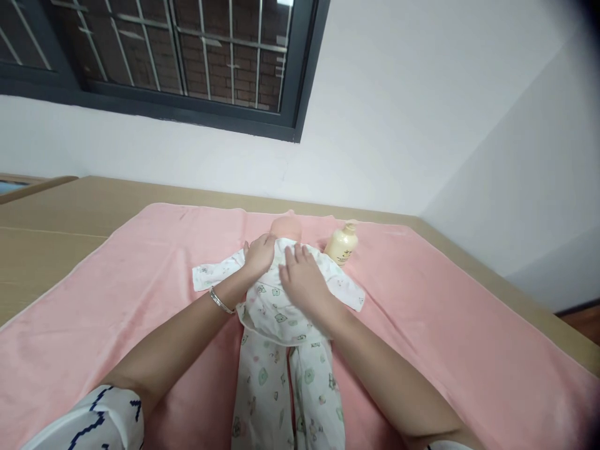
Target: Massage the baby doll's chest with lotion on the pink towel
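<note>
A baby doll (285, 229) lies on its back, its bare head at the far end. It wears a white printed top (276, 312) with both sleeves spread out sideways, and matching printed trousers (265, 387) stretch toward me. My left hand (259, 255) rests by the doll's neck and shoulder; its fingers look apart, though partly hidden by the angle. Flat on the chest of the top lies my right hand (302, 275), fingers extended and apart, slightly blurred. A pale yellow pump bottle (343, 244) stands beside the doll's shoulder on the right.
A pink blanket (154, 275) with some creases lies under the doll on a wooden surface (60, 206). Behind it rises a white wall (375, 112) with a dark-framed, barred window (187, 103). Another wall closes off the right side.
</note>
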`<move>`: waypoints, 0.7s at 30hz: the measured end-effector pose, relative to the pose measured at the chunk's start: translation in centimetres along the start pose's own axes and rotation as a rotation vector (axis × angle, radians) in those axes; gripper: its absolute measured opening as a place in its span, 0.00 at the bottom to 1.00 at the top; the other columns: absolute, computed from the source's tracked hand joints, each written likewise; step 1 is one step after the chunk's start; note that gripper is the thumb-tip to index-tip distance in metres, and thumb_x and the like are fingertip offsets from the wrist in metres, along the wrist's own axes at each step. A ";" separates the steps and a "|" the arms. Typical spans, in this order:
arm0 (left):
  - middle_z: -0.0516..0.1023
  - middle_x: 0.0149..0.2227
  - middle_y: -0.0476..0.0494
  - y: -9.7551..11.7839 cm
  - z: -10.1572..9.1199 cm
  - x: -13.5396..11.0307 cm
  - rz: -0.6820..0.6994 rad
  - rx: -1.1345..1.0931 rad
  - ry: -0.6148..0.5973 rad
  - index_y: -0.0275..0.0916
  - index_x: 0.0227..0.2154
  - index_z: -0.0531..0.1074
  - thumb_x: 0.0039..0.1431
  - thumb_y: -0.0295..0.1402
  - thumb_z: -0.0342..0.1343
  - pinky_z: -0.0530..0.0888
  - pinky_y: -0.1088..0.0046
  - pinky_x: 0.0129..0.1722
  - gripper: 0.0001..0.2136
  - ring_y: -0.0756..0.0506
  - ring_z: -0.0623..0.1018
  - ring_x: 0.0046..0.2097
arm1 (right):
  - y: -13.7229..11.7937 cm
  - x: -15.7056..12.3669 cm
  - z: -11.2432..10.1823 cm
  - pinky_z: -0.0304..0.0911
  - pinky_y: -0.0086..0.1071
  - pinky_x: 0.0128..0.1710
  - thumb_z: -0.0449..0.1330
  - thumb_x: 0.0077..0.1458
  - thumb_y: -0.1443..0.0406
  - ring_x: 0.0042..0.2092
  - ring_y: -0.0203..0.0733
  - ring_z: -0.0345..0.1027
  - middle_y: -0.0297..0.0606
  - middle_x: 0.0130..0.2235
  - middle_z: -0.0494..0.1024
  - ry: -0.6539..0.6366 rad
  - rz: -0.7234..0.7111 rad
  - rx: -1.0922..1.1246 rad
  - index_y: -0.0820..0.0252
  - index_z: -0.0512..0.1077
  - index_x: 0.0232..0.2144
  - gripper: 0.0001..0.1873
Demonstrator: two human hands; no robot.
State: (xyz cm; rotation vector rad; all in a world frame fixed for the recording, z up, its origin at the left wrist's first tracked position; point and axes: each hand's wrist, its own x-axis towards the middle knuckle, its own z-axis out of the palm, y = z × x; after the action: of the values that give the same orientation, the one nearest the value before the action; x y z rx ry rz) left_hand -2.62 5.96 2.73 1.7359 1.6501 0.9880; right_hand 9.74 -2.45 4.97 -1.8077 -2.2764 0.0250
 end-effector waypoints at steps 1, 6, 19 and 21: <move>0.79 0.56 0.41 -0.1 0.0 0.3 -0.023 -0.030 0.005 0.43 0.46 0.75 0.70 0.39 0.35 0.52 0.52 0.69 0.22 0.39 0.73 0.61 | -0.6 -0.6 -0.2 0.39 0.57 0.69 0.46 0.68 0.59 0.72 0.65 0.39 0.59 0.71 0.51 -0.018 -0.078 -0.018 0.73 0.55 0.68 0.32; 0.81 0.53 0.41 -0.7 -0.3 1.3 -0.081 -0.145 0.017 0.41 0.46 0.76 0.68 0.40 0.36 0.67 0.60 0.61 0.22 0.39 0.77 0.56 | 0.9 0.1 -1.4 0.33 0.57 0.71 0.46 0.70 0.53 0.74 0.54 0.35 0.39 0.73 0.50 -0.158 -0.376 0.061 0.51 0.60 0.67 0.28; 0.78 0.55 0.38 0.1 -0.4 -0.3 0.036 0.022 -0.013 0.41 0.49 0.74 0.70 0.40 0.34 0.54 0.54 0.68 0.23 0.39 0.73 0.60 | -1.9 -2.2 -1.8 0.56 0.45 0.65 0.50 0.64 0.64 0.65 0.54 0.61 0.45 0.60 0.74 0.032 -0.162 0.143 0.59 0.72 0.58 0.23; 0.76 0.58 0.35 0.4 -0.3 -0.8 0.107 0.155 -0.051 0.38 0.52 0.73 0.71 0.40 0.31 0.49 0.51 0.69 0.25 0.37 0.69 0.63 | -0.1 -0.9 -1.9 0.58 0.40 0.64 0.48 0.64 0.65 0.63 0.49 0.64 0.44 0.60 0.74 0.179 -0.042 0.254 0.61 0.71 0.59 0.24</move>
State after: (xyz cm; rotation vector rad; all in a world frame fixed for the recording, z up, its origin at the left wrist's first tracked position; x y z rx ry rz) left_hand -2.61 5.08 3.16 1.9525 1.6537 0.8755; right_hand 10.17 -3.55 6.64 -1.5676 -2.0810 0.1332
